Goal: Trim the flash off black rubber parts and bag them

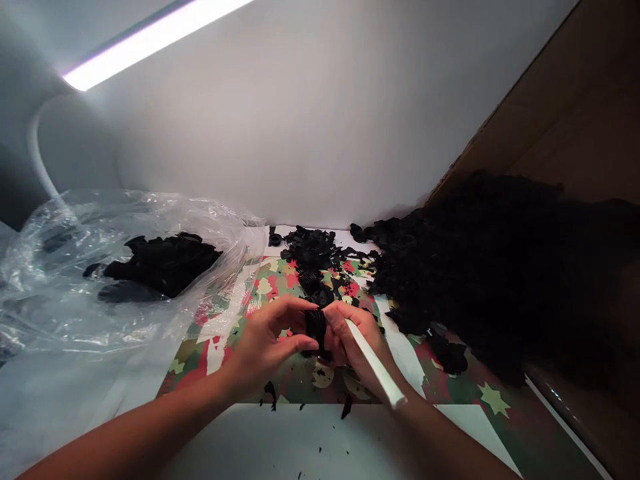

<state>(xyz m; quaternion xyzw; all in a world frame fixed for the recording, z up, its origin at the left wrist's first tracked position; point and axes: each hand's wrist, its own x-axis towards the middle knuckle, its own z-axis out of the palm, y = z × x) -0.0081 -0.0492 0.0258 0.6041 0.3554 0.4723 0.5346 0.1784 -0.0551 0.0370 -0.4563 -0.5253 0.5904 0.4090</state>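
Note:
Between thumb and fingers, my left hand [270, 340] grips a small black ribbed part [315, 325] that looks like a rubber bellows. My right hand [357, 333] is closed around a tool with a long white handle [377, 370], its fingers right against the ribbed part. The handle slants down toward my right forearm; the tool's working end is hidden by my fingers. Just beyond my hands lie more black ribbed pieces [311, 281] on a camouflage-patterned sheet [220, 360] with stars.
Left, a clear plastic bag [225, 220] holds black pieces [165, 263]. A large heap of black scraps [480, 267] fills the right side against a cardboard panel [545, 113]. Smaller black scraps [315, 243] lie at the back. A lit lamp [155, 43] hangs upper left.

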